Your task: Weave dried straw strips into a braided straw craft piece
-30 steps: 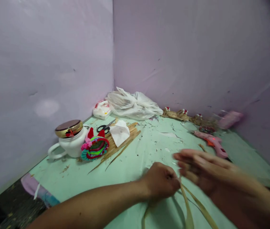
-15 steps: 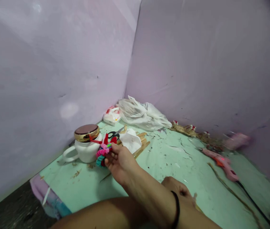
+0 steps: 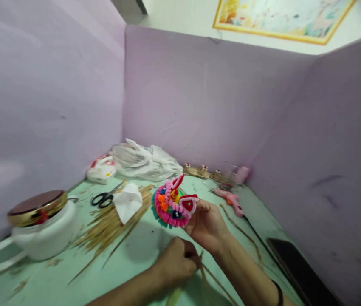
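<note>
A: Starting with the biggest things, what is sitting where?

B: The mint-green table [image 3: 148,250] is filling the lower frame. At nine o'clock a white lidded jug [image 3: 37,229] is standing; at eleven a crumpled plastic bag [image 3: 142,159] is lying by the wall, with a bundle of straw strips [image 3: 110,225] under a tissue, and scissors [image 3: 104,198] nearby. A pink glue gun [image 3: 229,199] is lying at one o'clock.

A: And the hands?

B: The right hand [image 3: 207,225] is holding a colourful pipe-cleaner ornament [image 3: 173,205] above the table's middle, fingers curled round its edge. Half a second ago that ornament was resting beside the jug, so it has just been lifted. The left hand [image 3: 176,265] is staying closed on thin straw strips [image 3: 204,276] at six o'clock.
</note>
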Demonstrator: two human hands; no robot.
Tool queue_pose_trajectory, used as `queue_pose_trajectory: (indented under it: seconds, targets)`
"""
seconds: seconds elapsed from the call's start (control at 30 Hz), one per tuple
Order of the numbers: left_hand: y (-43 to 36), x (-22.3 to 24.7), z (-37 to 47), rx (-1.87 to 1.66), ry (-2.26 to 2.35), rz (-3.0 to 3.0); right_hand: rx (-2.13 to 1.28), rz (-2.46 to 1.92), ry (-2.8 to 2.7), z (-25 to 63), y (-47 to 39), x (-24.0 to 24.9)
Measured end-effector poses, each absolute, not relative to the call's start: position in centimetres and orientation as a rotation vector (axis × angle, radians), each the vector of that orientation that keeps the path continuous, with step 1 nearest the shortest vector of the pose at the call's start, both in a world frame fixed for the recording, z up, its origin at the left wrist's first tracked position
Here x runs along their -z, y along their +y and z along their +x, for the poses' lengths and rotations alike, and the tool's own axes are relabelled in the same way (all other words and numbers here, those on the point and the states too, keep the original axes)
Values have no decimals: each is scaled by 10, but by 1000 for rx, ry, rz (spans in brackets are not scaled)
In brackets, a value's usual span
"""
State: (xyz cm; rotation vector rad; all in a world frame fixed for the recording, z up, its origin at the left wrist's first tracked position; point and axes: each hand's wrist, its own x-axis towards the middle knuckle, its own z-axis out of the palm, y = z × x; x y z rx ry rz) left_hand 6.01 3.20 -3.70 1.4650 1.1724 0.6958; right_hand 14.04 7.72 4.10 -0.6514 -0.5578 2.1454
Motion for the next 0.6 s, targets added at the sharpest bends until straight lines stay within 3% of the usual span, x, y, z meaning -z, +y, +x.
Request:
queue_pose_trajectory:
  seconds: [0.27,0.6]
  targets:
    - [29,40,60,-717,1139,1543,-2094,-549,-449,203,96,-9]
    - [25,38,61,-640,1200,1636,-2152,-764,-598,188,165,4]
